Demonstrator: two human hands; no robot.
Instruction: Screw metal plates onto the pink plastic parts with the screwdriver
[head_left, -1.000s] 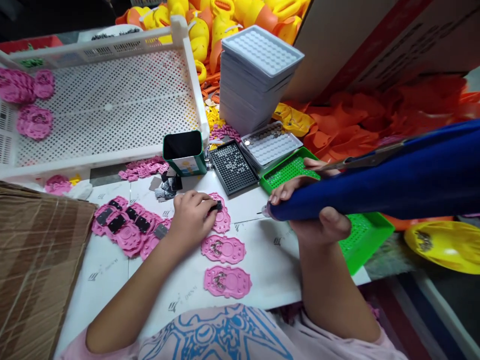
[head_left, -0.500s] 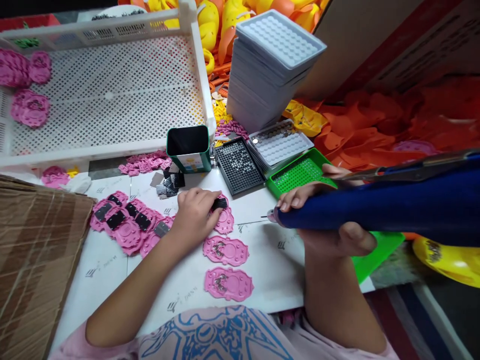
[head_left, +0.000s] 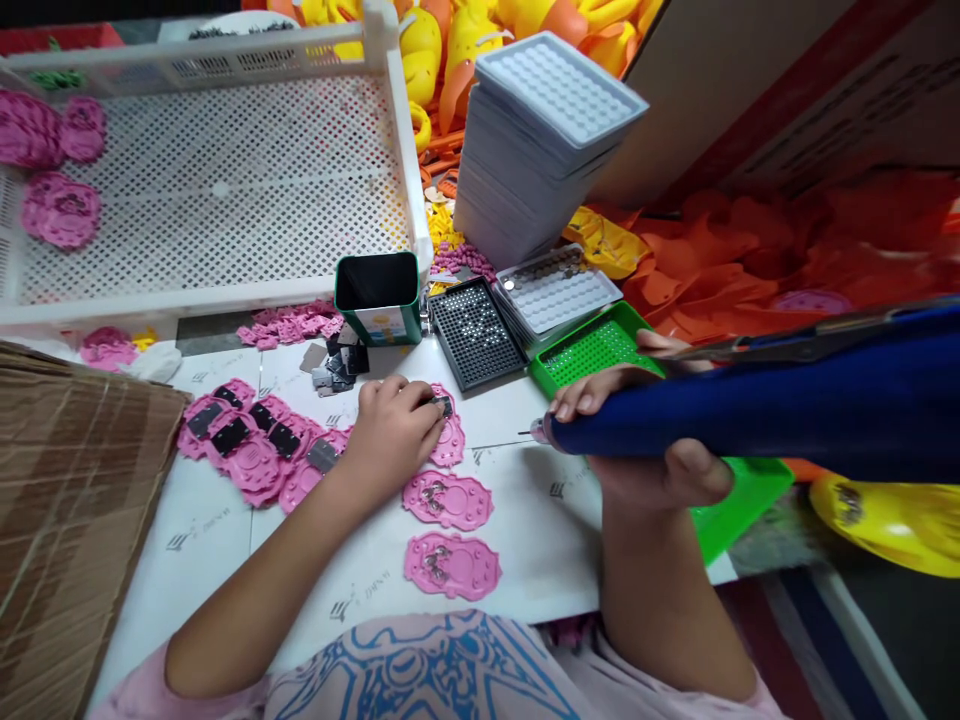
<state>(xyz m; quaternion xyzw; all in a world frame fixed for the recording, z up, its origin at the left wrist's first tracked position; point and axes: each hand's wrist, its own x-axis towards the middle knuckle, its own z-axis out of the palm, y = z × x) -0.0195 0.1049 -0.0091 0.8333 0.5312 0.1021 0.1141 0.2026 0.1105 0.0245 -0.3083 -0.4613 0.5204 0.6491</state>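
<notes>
Fingers of the left hand [head_left: 397, 430] are curling over a small, flat, dark piece [head_left: 445, 403] on a pink, scallop-edged plastic plate [head_left: 448, 445]; whether they are gripping the piece or only pressing it, I cannot tell. The right hand [head_left: 634, 482] is grasping a long blue cylindrical tool [head_left: 645, 418], its thin metal tip pointing at the plate but staying apart from it.

The plate is lying flat on a white-covered table [head_left: 525, 560], partly hidden by the fingers. It is looking light, stiff and rather slick, so it is probably sliding easily if pushed sideways; its scalloped rim is offering the best hold. The dark piece is seeming thin and easy to shift, best steadied by its edges.

Toward the table's near edge, two matching pink plates with metallic parts [head_left: 448, 501] [head_left: 452, 564] are lying one below the other. A heap of pink plates with dark pieces [head_left: 255, 465] is sitting toward the left edge, where a brown cardboard box [head_left: 82, 480] is standing. White covering is showing between the plates and the right forearm, while a black perforated tray [head_left: 487, 345] and a green perforated tray [head_left: 551, 375] are limiting movement on the far side.
</notes>
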